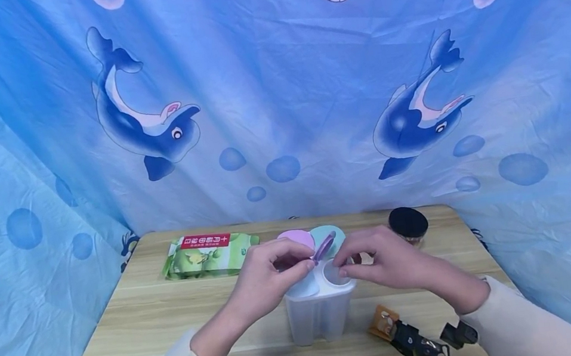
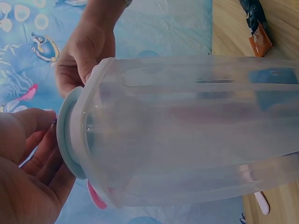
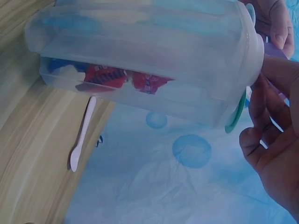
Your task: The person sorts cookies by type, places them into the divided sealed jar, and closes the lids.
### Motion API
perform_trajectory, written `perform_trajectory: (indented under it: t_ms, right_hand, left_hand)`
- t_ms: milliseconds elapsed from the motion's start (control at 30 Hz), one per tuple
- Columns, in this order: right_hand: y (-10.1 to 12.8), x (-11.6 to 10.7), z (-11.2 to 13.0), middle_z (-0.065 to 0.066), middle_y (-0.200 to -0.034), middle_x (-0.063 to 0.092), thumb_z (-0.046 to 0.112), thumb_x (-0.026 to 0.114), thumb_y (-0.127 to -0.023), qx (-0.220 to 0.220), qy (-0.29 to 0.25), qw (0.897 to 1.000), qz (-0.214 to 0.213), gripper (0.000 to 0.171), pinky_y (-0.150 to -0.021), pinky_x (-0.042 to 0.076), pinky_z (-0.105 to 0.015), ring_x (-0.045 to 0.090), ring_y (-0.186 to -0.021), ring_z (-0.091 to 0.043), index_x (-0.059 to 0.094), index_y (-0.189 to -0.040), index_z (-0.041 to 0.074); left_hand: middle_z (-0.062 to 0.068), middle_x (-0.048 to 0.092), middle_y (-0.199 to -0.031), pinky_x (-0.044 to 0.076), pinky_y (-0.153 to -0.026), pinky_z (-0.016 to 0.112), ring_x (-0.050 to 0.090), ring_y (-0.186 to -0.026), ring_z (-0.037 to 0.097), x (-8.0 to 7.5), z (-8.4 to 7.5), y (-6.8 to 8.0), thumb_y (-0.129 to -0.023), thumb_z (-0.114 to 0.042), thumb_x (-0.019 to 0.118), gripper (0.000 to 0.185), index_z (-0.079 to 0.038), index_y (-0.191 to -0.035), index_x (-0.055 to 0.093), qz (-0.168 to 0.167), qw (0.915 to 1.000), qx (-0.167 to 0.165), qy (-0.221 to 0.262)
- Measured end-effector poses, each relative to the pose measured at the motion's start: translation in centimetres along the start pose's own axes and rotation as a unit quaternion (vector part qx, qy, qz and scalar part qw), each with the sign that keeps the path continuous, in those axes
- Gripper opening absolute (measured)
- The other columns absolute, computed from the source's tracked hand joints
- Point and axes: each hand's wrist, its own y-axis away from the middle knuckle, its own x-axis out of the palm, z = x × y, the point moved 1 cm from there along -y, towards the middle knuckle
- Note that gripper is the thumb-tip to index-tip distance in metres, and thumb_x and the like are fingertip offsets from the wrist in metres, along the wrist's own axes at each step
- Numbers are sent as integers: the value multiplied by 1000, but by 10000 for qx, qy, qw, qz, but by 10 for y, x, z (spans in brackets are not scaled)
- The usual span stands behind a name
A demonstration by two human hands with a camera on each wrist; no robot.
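a: where's the container standing?

b: the clear plastic container stands upright on the wooden table, near the middle of the front edge. it has several compartments, each with its own flip lid; the pink lid and the teal lid at the back stand open.

a: and the hands?

b: the left hand has its fingers curled at the container's top rim, thumb and forefinger pinching at the purple lid, which is tilted partway up. the right hand comes in from the other side, fingers curled narrow, fingertips on the rim near that same lid. from the wrist views i can't tell exactly which edge each fingertip grips.

a: so how should the lid be worked well?

b: my judgement: one hand should steady the body by the rim while the other moves only the lid, turning it about its hinge, not pulling sideways. the container looks light and tall, so a sideways tug could tip it.

a: anything close by to mind?

b: a black-lidded jar stands toward the back right corner, just behind the right hand. a green packet lies toward the back left, well apart. a small orange sachet lies near the front edge, right of the container.
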Motion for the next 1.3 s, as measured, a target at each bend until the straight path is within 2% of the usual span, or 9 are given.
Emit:
perform_trajectory:
  t_ms: [100, 267, 433, 667, 833, 933, 1067, 1167, 1300]
  right_hand:
    - [3, -5, -2, 14, -93, 72, 15, 78, -92, 157, -111, 9996, -210, 11, -57, 48, -22, 59, -75, -2, 77, -101, 22]
    - [17, -13, -14, 12, -92, 73, 15, 77, -93, 781, -140, 9962, -358, 13, -56, 50, -24, 62, -76, -4, 76, -102, 24]
    - [42, -7, -36, 12, -92, 73, 16, 79, -92, 1492, -302, 9881, -206, 15, -61, 54, -25, 65, -79, -6, 75, -103, 26]
    - [83, 20, -73, 6, -94, 74, 23, 77, -93, 2327, -581, 9706, 208, 14, -68, 56, -29, 65, -83, -6, 73, -106, 23]
    - [105, 38, -87, 4, -96, 73, 22, 76, -93, 2580, -881, 9614, 359, 13, -70, 57, -29, 66, -85, -7, 73, -106, 19]
    - [114, 46, -93, -5, -101, 74, 22, 76, -94, 2646, -1048, 9576, 442, 14, -72, 57, -29, 67, -88, -7, 73, -107, 17]
    - [122, 55, -99, -15, -106, 73, 18, 76, -93, 2758, -1211, 9519, 555, 19, -75, 58, -29, 68, -89, -8, 73, -109, 9]
    - [127, 60, -104, -16, -108, 73, 17, 77, -91, 2883, -1236, 9473, 656, 25, -74, 58, -28, 68, -89, -8, 72, -112, 4]
    - [134, 67, -108, -12, -110, 73, 20, 79, -89, 3020, -1195, 9425, 790, 30, -76, 58, -27, 68, -90, -9, 72, -114, 5]
  left_hand:
    - [-3, 77, -94, 61, -73, 27, 71, -81, 9, 0, 0, 0, -89, -13, 81, 13, -16, -101, 80, 5, 10000, -18, 28]
    - [-5, 77, -93, 61, -74, 26, 71, -81, 9, -1, -1, 0, -88, -14, 81, 13, -17, -101, 80, 4, 9999, -124, -34]
    - [-4, 78, -94, 61, -75, 26, 71, -82, 9, 0, -1, 0, -88, -13, 81, 13, -17, -101, 80, 16, 9998, -170, -42]
    - [-3, 78, -94, 61, -76, 26, 71, -82, 9, 0, -2, 0, -88, -12, 81, 14, -16, -102, 80, 38, 9998, -184, 0]
    - [-4, 78, -94, 61, -75, 26, 72, -82, 9, 0, -2, 1, -88, -12, 81, 13, -16, -101, 80, 19, 9999, -170, -14]
    - [-4, 78, -93, 61, -75, 26, 72, -82, 9, 0, -2, 1, -88, -13, 81, 13, -16, -101, 80, 4, 9999, -171, -21]
    - [-5, 77, -93, 61, -75, 26, 72, -81, 9, -1, -2, 1, -88, -13, 81, 13, -17, -100, 80, -16, 9998, -175, -16]
    - [-4, 77, -93, 61, -75, 26, 71, -82, 9, 0, -2, 1, -88, -13, 81, 12, -17, -99, 80, -20, 9998, -177, -10]
    - [-4, 77, -93, 61, -75, 26, 72, -82, 9, 0, -2, 1, -88, -13, 82, 12, -16, -100, 80, -14, 9998, -175, 0]
